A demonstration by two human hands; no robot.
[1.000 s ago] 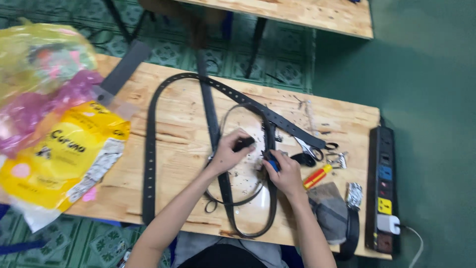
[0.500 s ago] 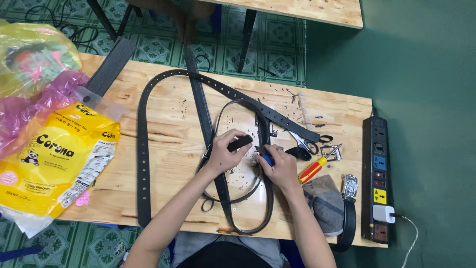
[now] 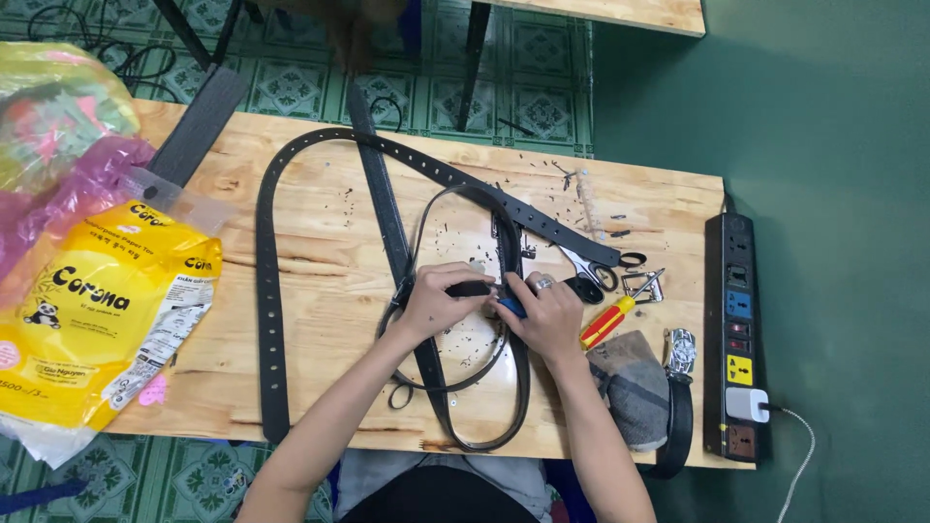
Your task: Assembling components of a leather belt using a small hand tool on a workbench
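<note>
Several black belts (image 3: 268, 291) lie looped across a wooden table (image 3: 310, 232). My left hand (image 3: 431, 302) is closed on a small black part against a belt strap at the table's middle. My right hand (image 3: 549, 312), a ring on one finger, grips a blue-handled tool (image 3: 511, 307) that meets the same spot. Both hands touch at the belt. Small black punch scraps are scattered around them.
Scissors (image 3: 581, 268), a red-and-yellow screwdriver (image 3: 606, 323), a metal buckle (image 3: 643, 285), a wristwatch (image 3: 681, 351) and a grey cloth (image 3: 635, 385) lie right of my hands. A black power strip (image 3: 736, 329) lines the right edge. Yellow and pink plastic bags (image 3: 97, 310) fill the left.
My hands stayed on the same belt spot. The view shifted, so the table and bags sit slightly lower and further left in the frame.
</note>
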